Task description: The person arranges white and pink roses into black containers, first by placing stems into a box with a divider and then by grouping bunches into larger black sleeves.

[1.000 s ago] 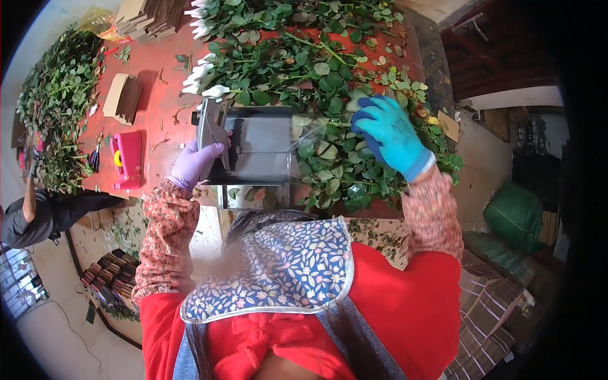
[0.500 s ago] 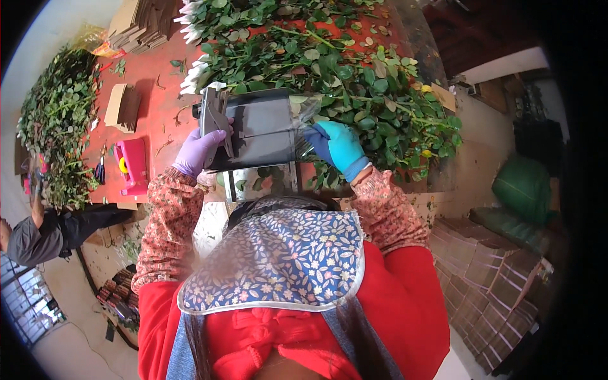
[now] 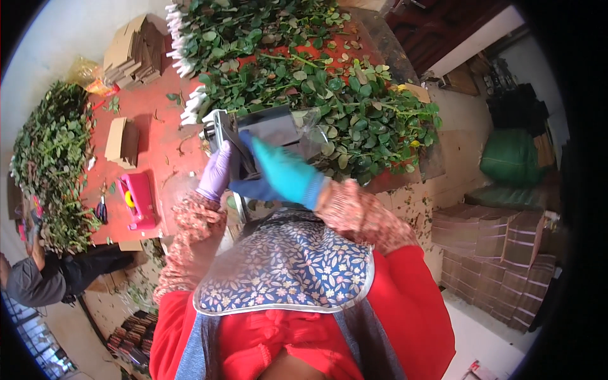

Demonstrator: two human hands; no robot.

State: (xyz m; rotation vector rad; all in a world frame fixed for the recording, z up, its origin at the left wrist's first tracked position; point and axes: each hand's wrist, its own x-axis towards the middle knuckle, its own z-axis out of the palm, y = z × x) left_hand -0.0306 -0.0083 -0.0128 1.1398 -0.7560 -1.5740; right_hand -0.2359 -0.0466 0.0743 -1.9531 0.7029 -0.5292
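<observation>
My left hand [image 3: 216,170], in a purple glove, is closed at the near side of a grey metal stapler-like tool [image 3: 221,130] with a long lever. The tool stands at the left end of a dark grey sheet [image 3: 269,126], whose right end adjoins clear plastic film [image 3: 311,126]. My right hand [image 3: 282,170], in a teal glove with dark blue fingers, reaches leftward across the near part of the sheet. Its fingers and thumb are spread beside the tool, slightly blurred. My right hand and forearm hide part of the sheet.
Leafy green stems with white-wrapped ends [image 3: 193,104] cover the far side of the red table [image 3: 168,136]. Left are a pink tape dispenser [image 3: 137,201], pruning shears [image 3: 102,209], folded cardboard [image 3: 121,142] and more stems [image 3: 50,158]. Another person [image 3: 44,275] works at far left; bundled cardboard [image 3: 494,253] stands right.
My right hand has left the film at the sheet's right end and moved left to the tool, its fingers spreading. My left hand stays by the tool. The whole view has shifted slightly.
</observation>
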